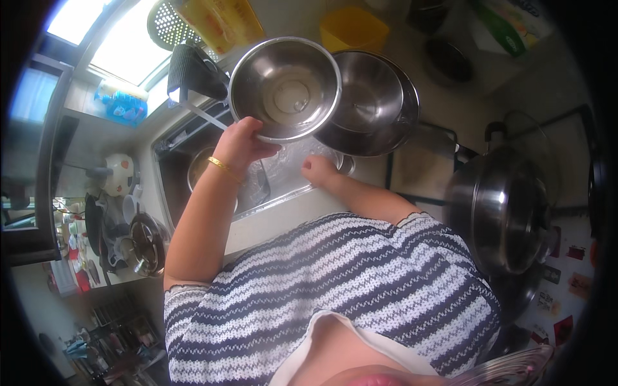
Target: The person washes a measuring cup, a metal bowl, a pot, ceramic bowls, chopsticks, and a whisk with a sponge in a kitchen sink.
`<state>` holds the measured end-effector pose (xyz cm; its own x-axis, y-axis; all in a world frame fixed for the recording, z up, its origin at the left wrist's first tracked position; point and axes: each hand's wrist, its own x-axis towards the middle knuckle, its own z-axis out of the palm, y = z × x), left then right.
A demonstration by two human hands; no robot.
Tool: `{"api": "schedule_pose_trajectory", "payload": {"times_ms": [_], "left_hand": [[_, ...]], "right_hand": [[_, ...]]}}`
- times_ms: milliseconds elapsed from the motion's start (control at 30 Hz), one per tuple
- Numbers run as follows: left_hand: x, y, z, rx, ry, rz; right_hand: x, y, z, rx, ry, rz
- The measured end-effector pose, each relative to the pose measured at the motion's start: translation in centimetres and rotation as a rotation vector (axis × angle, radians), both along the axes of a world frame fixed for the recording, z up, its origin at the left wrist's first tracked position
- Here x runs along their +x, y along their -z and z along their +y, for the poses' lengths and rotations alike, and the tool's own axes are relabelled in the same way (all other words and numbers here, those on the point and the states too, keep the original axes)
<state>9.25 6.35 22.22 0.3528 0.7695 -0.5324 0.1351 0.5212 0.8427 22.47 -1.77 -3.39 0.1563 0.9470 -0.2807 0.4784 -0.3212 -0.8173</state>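
My left hand (245,144), with a gold bracelet at the wrist, grips the near rim of a stainless steel bowl (289,89) raised above the sink. Its inside faces the camera and looks wet. Over the right part of the metal sink (289,161), my right hand (318,170) is curled, with nothing visible in it; its fingertips are partly hidden. Behind the raised bowl, to the right, another steel bowl (369,91) sits inside a larger, darker metal basin (403,132). A smaller round metal vessel (199,169) lies in the left part of the sink.
A large lidded steel pot (502,207) stands at the right. Near the raised bowl are a dark ribbed object (195,72), a perforated green colander (169,29) and a yellow container (355,30). A blue bottle (125,106) stands by the window, and pans (145,243) rest on the left counter.
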Motion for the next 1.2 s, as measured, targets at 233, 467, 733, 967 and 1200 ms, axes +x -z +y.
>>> {"api": "schedule_pose_trajectory", "payload": {"times_ms": [233, 467, 733, 967, 1200], "left_hand": [[-4.6, 2.6, 1.8, 0.758, -0.116, 0.15], [-8.2, -0.1, 1.1, 2.015, 0.14, 0.746], [-3.6, 2.5, 0.6, 1.605, -0.045, 0.396], [2.5, -0.8, 4.1, 0.372, 0.127, -0.012], [8.2, -3.5, 2.8, 0.05, 0.137, -0.02]], "right_hand": [[-0.6, 0.4, -0.9, 0.01, -0.004, 0.007], [0.1, 1.4, -1.5, 0.009, -0.048, -0.007], [-0.6, 0.1, -1.6, -0.004, -0.063, -0.014], [-1.6, -1.0, -1.7, 0.04, -0.034, 0.026], [-1.4, -3.2, -1.0, 0.004, -0.054, -0.019]]}}
